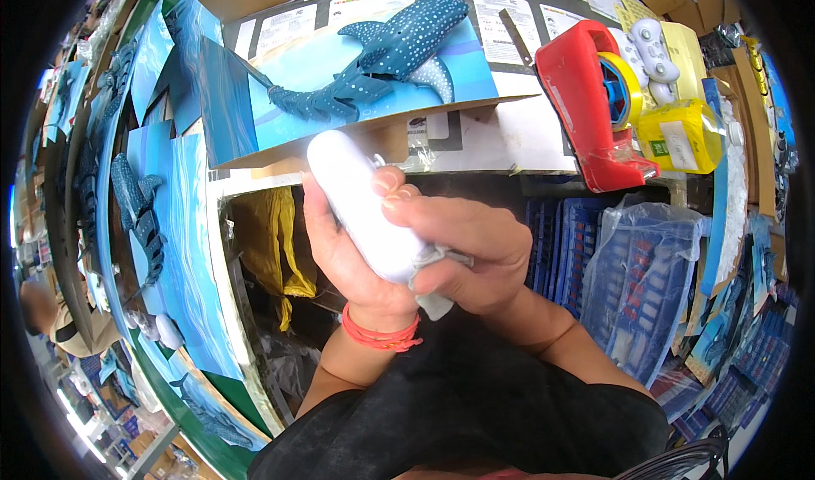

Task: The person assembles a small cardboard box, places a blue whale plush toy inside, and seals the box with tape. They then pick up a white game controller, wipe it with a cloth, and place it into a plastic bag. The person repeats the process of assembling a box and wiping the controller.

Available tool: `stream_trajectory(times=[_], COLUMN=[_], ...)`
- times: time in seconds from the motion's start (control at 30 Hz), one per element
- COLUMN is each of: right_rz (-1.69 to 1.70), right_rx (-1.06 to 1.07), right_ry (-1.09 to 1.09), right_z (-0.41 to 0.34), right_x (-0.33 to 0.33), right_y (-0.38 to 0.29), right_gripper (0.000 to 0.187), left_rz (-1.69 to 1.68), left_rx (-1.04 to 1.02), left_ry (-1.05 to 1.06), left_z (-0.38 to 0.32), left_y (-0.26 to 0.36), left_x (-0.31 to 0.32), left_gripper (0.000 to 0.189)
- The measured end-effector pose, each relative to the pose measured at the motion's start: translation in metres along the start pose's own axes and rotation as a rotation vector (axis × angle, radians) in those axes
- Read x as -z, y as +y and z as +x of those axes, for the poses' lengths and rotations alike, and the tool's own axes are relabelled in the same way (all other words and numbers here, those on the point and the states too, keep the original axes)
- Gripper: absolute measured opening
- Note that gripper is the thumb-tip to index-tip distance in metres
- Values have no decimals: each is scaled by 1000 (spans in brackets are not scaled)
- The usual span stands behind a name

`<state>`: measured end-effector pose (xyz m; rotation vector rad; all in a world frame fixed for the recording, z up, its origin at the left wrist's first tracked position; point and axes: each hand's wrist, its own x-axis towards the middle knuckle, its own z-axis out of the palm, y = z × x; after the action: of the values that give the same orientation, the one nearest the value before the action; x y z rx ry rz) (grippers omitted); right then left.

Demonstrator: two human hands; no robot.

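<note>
My left hand [356, 263] is wrapped around a white plastic remote controller [353, 193], held tilted above the table's front edge. Bright glare washes out much of its surface. From the right, my right hand [477, 244] reaches over the controller, its fingertips against the casing. A small light grey cloth [435, 306] is pinched in that hand and partly hidden by the fingers. Just beyond my hands, a dark blue toy whale shark [407, 41] with white spots lies on a printed sea-scene cardboard piece [305, 111].
To the right stand a red tape dispenser [566, 98], game-style controllers [652, 53] and a yellow bottle [678, 137]. Blue plastic crates [637, 289] sit below. Another toy shark [137, 206] lies at left. A yellow bag [274, 244] hangs under the table. A person [76, 327] is farther left.
</note>
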<state>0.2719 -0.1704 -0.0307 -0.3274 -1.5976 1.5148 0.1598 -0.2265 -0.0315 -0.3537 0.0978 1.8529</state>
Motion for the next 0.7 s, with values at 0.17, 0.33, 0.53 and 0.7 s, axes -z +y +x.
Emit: stream_trajectory(times=[0.17,0.33,0.53,0.7], right_rz=[25,-56,94,101], right_rx=[86,-47,15,-328], right_ry=[18,-52,55,13], right_z=[2,7,-2,10], right_x=[-5,0,-9,-6], right_y=[-7,-19,-7,-26], right_gripper=[27,22,11,13], left_rz=[102,238,110,288], left_rx=[-31,-242,-73,-329], left_ry=[-176,-126,-48,-168], left_z=[0,-7,-3,-7], left_y=[-2,-5,-3,-9], left_x=[2,4,-4,0], left_gripper=[53,55,61,64])
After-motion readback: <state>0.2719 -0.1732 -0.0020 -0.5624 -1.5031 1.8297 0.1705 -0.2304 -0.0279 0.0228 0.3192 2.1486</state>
